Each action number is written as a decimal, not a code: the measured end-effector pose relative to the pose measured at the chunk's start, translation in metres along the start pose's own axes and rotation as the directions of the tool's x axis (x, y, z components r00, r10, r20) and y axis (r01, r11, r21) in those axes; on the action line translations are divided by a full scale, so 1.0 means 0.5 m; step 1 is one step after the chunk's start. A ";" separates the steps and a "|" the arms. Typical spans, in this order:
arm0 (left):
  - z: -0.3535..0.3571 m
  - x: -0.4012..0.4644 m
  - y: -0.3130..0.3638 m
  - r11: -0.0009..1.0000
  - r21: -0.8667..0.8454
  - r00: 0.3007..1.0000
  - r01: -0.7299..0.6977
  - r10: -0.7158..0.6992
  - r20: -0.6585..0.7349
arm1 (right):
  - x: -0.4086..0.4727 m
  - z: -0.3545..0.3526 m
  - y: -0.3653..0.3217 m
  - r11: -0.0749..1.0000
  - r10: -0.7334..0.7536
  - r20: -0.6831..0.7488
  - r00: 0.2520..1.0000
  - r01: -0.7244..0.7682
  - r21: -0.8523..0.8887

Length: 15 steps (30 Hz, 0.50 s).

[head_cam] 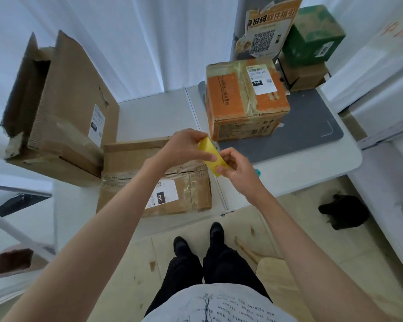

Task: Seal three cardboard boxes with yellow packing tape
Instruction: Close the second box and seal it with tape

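On the white table (289, 180), the tall open cardboard box (63, 108) stands left of the flat brown box (154, 177), and the orange box (244, 98) sits on a grey mat (312, 126) to its right. Above the flat box's right edge, the left hand (184, 147) and right hand (236, 167) both pinch the yellow tape roll (211, 156).

White curtains (130, 43), white table (312, 177), beige tiled floor (300, 228)
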<state>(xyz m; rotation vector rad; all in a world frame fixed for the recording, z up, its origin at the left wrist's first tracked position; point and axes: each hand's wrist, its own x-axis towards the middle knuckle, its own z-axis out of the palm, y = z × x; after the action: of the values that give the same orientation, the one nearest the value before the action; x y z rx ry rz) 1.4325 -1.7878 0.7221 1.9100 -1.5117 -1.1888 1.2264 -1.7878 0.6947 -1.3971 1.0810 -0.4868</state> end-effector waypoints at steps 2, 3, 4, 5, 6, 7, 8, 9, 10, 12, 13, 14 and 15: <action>-0.014 -0.016 0.008 1.000 0.014 0.997 -0.014 0.016 -0.077 | 0.001 0.010 -0.018 1.000 -0.003 -0.001 1.000 0.003 0.003; -0.019 -0.024 0.013 0.999 0.030 0.993 -0.025 0.029 -0.115 | 0.002 0.014 -0.026 1.000 -0.009 0.000 1.000 0.009 0.003; -0.022 -0.033 0.017 0.998 0.048 0.988 -0.035 0.042 -0.147 | 0.003 0.018 -0.033 1.000 -0.015 0.003 1.000 0.015 0.002; -0.025 -0.042 0.020 0.997 0.061 0.983 -0.046 0.056 -0.174 | 0.005 0.022 -0.040 1.000 -0.017 0.005 1.000 0.017 0.000; -0.027 -0.050 0.023 0.996 0.070 0.977 -0.055 0.068 -0.201 | 0.006 0.025 -0.048 1.000 -0.018 0.005 1.000 0.018 -0.001; -0.028 -0.057 0.025 0.995 0.083 0.970 -0.062 0.080 -0.230 | 0.006 0.028 -0.056 1.000 -0.014 0.001 1.000 0.014 -0.001; -0.028 -0.063 0.028 0.993 0.101 0.961 -0.064 0.089 -0.261 | 0.007 0.031 -0.063 1.000 -0.011 -0.006 1.000 0.011 0.003; -0.027 -0.068 0.031 0.990 0.123 0.952 -0.063 0.097 -0.291 | 0.008 0.034 -0.071 1.000 -0.005 -0.015 1.000 0.005 0.008; -0.026 -0.073 0.035 0.988 0.143 0.942 -0.062 0.105 -0.319 | 0.010 0.037 -0.077 1.000 0.003 -0.024 1.000 -0.002 0.014; -0.023 -0.078 0.040 0.984 0.167 0.924 -0.061 0.119 -0.364 | 0.017 0.043 -0.092 0.999 0.025 -0.039 0.999 -0.024 0.024; -0.021 -0.080 0.043 0.983 0.173 0.916 -0.060 0.123 -0.382 | 0.021 0.045 -0.097 0.999 0.035 -0.044 0.998 -0.034 0.027; -0.019 -0.083 0.045 0.981 0.183 0.908 -0.062 0.131 -0.399 | 0.026 0.047 -0.101 0.999 0.045 -0.049 0.998 -0.043 0.032; -0.017 -0.085 0.047 0.978 0.200 0.900 -0.065 0.144 -0.411 | 0.029 0.049 -0.107 0.998 0.052 -0.054 0.997 -0.050 0.044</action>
<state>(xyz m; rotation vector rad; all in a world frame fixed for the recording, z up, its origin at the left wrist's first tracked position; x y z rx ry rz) 1.4246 -1.7571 0.7599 2.0079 -1.4928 -0.5498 1.2700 -1.7959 0.7359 -1.3223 1.1420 -0.5115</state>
